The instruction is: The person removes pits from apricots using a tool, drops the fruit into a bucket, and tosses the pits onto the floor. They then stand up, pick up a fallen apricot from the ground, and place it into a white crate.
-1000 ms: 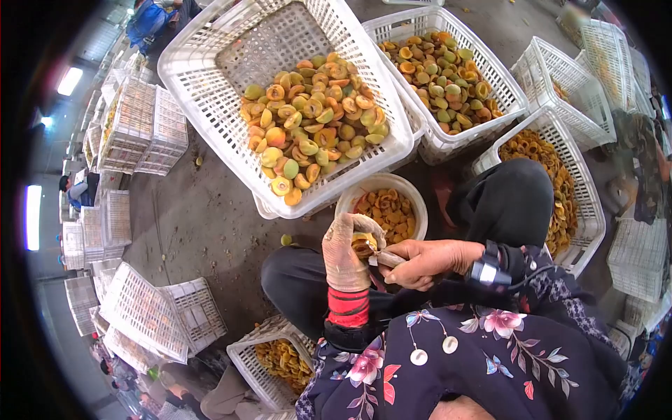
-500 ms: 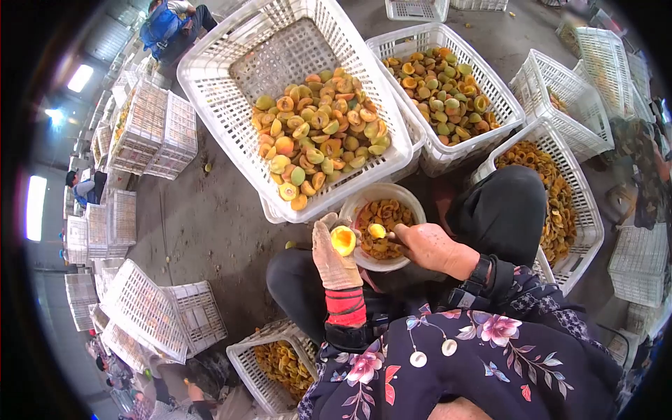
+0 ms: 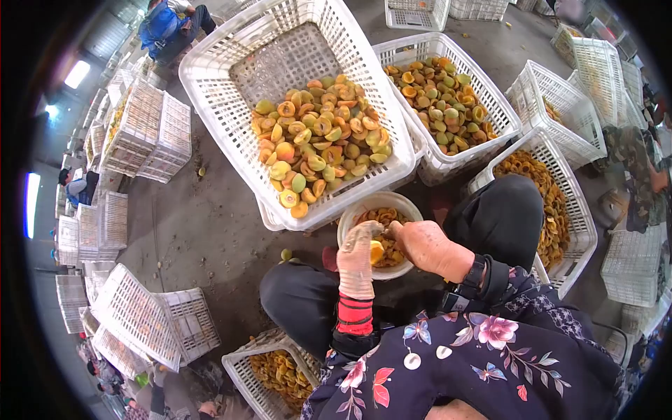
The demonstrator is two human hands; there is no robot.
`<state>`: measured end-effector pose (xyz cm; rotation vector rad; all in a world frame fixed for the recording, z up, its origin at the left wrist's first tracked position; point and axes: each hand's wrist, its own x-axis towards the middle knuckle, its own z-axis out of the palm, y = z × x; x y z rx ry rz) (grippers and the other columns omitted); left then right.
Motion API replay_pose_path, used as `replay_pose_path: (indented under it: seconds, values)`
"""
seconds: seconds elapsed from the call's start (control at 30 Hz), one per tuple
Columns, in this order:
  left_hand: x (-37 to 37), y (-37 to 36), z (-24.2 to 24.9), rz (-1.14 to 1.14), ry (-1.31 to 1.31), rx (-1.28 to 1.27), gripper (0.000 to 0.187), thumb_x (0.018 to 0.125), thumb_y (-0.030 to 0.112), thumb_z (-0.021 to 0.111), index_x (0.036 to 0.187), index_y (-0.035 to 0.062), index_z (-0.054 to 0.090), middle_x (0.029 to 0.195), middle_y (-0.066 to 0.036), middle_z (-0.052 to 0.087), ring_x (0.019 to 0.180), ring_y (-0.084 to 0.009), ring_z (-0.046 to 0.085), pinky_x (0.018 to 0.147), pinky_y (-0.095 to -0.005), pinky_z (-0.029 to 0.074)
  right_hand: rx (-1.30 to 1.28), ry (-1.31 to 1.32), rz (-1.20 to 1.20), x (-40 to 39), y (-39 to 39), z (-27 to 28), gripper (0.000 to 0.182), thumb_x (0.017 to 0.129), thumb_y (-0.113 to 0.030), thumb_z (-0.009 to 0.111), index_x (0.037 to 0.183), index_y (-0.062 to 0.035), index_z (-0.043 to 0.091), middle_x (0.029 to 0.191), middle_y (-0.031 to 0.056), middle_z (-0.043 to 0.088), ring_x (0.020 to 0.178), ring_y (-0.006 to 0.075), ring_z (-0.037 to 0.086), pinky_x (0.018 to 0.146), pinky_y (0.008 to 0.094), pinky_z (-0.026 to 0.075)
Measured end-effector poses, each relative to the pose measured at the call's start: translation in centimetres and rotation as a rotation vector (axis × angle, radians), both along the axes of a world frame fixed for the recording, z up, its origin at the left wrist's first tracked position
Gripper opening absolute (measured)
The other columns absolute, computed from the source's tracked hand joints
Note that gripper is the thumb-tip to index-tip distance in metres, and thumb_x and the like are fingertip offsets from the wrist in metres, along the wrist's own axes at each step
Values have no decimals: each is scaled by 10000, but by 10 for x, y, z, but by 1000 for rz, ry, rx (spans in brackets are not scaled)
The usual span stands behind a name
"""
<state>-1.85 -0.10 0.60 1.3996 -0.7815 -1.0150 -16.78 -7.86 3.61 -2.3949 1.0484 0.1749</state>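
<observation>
My gloved left hand (image 3: 358,255), with a red band at the wrist, is closed around a yellow-orange peach half (image 3: 376,251), its cut side facing up. My bare right hand (image 3: 427,246) is closed right beside it, fingertips meeting the left hand's. A short, spoon-like tool showed in its grip earlier; now the fingers mostly hide it. Both hands are over a round white bucket (image 3: 345,227), which holds orange-brown fruit pieces (image 3: 388,215). Beyond them, a tilted white crate (image 3: 231,133) holds a heap of halved peaches (image 3: 322,133).
Another crate (image 3: 507,115) of halves stands behind. Crates of orange-brown pieces stand at my right (image 3: 584,231) and lower left (image 3: 241,371). My bent knees flank the bucket. Stacked crates (image 3: 157,133) line the left side. People sit farther off, one in blue (image 3: 162,28).
My left hand has moved up and right with the peach half, tilting it toward my right hand. The two hands, apart before, now meet over the bucket.
</observation>
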Motion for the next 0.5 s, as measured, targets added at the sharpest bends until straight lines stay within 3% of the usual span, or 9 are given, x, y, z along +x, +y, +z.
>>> replay_pose_path:
  seconds: [0.03, 0.1, 0.17, 0.23, 0.3, 0.33, 0.4, 0.47, 0.5]
  values:
    - [-1, -2, -8, -2, 8, 3, 232, 972, 157, 567, 1104, -5, 670, 1079, -48, 682, 965, -133, 630, 857, -264, 494, 3, 8, -2, 0, 0, -2, 166, 893, -129, 520, 992, -4, 566, 759, 188, 666, 784, 370, 678, 672, 465, 531]
    - [-2, -5, -22, 24, 279, 67, 227, 973, 133, 558, 1121, 0, 667, 1075, -49, 684, 994, -134, 626, 864, -263, 494, -80, 25, 42, 1, 1, -5, 173, 912, -137, 495, 990, 2, 563, 771, 191, 668, 789, 372, 677, 677, 466, 530]
    - [0, -5, -22, 5, 269, 84, 228, 972, 135, 557, 1118, -3, 666, 1088, -55, 683, 1016, -138, 626, 880, -268, 491, -35, 65, -1, 5, -3, -6, 179, 902, -140, 515, 996, 5, 561, 771, 196, 666, 795, 382, 672, 682, 470, 528]
    - [0, -4, -20, 210, 434, 40, 249, 974, 149, 556, 1145, -6, 648, 1096, -73, 683, 1041, -150, 623, 896, -278, 489, 9, 103, -45, 3, -7, -10, 189, 893, -144, 534, 1002, 9, 559, 772, 200, 663, 801, 391, 667, 688, 475, 525]
    - [1, -2, -13, 297, 466, 37, 290, 984, 183, 537, 1190, -4, 618, 1120, -101, 676, 1060, -172, 619, 915, -296, 487, -75, -150, -127, -4, -11, -20, 249, 808, -142, 655, 962, 23, 548, 753, 224, 632, 754, 406, 655, 636, 460, 516]
    - [0, -1, -11, 297, 434, 9, 363, 1004, 271, 503, 1223, -3, 597, 1163, -108, 651, 1078, -187, 605, 933, -307, 476, -84, -149, -124, -1, -11, -18, 249, 808, -142, 655, 962, 23, 548, 753, 224, 632, 754, 406, 655, 636, 460, 516]
    - [-2, 1, -20, 242, 440, -25, 473, 1023, 386, 464, 1268, -6, 566, 1219, -114, 616, 1102, -204, 584, 966, -325, 455, 139, -574, -189, 6, -5, -12, 334, 770, -134, 695, 1033, 27, 567, 772, 240, 623, 780, 428, 642, 687, 427, 520]
    - [-3, 4, -41, 90, 587, -44, 519, 1022, 420, 456, 1305, -8, 535, 1244, -112, 602, 1116, -211, 576, 1004, -350, 434, 232, -533, -122, 10, 0, -10, 374, 743, -131, 711, 1068, 16, 601, 780, 234, 624, 733, 406, 623, 704, 396, 513]
    - [-8, 3, -27, 102, 575, -56, 512, 1023, 419, 452, 1298, -3, 542, 1217, -100, 616, 1112, -207, 578, 1012, -357, 428, 291, -518, -105, 11, -1, -2, 364, 738, -130, 710, 1056, 18, 614, 783, 232, 626, 709, 388, 620, 693, 390, 512]
